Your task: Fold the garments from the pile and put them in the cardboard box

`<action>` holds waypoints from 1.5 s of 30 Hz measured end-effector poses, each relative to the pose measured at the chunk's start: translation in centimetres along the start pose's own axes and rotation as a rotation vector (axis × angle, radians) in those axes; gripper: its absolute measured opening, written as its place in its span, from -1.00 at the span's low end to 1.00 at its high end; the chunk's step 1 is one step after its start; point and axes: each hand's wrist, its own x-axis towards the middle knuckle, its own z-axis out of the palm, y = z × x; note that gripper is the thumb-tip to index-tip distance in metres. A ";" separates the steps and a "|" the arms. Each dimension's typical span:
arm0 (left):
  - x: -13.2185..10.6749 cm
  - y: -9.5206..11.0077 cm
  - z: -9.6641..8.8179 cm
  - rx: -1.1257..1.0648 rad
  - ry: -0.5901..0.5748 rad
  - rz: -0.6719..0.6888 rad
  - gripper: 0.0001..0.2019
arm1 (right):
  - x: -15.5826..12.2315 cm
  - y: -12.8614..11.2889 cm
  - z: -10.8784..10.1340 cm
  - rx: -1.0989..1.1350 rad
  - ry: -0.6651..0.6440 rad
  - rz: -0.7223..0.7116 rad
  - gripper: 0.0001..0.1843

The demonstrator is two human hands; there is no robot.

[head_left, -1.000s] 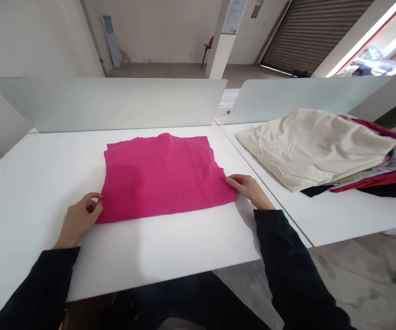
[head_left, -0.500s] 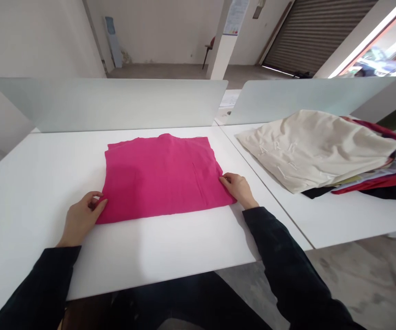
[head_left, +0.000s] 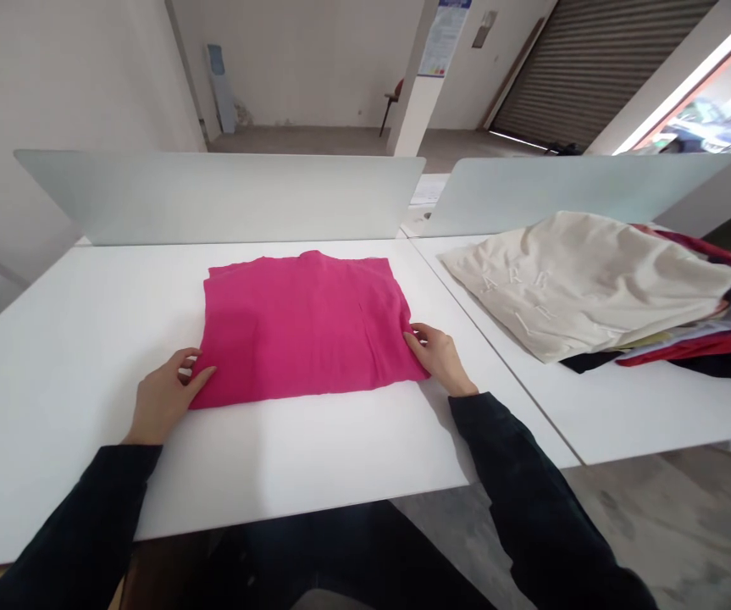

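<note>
Head view: folded pink top lies flat on white bench, approx. mid-bench, w/ one long edge toward the person. L hand is open, fingers spread, placed at lower-left corner of top; no grip seen. R hand is at lower-right edge, fingers loosely curled on cloth; pinch vs. light contact can't be told. Second bench is butted against first on R side. Cream lettered cloth is laid over pile of mixed clothes there. Frosted screen stands behind top.

Risks: layers could be shifted out of line if top is pulled unevenly by hands. Wavy far edge could be left creased if not smoothed. Cloth could be snagged on bench joint if dragged R. Top could be covered if pile slumps L.
</note>
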 end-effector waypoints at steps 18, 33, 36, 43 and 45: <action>0.1 -0.6 0.2 -0.009 -0.004 0.076 -0.52 | -0.5 -2.1 -0.9 0.867 -0.260 0.330 -0.53; -7.8 1.0 -0.5 0.143 -0.049 0.400 -0.53 | -10.6 2.7 -8.1 0.873 -0.375 0.596 -0.21; -7.9 5.1 1.0 0.167 -0.006 0.607 -0.52 | -9.5 2.4 -7.9 0.912 -0.325 0.635 -0.24; -8.9 13.4 7.7 0.139 -0.254 0.731 -0.41 | -6.1 1.4 -5.6 0.964 -0.158 0.647 -0.42; -9.4 13.5 9.4 0.128 -0.249 0.737 -0.36 | -5.9 1.8 -5.1 0.967 -0.149 0.626 -0.49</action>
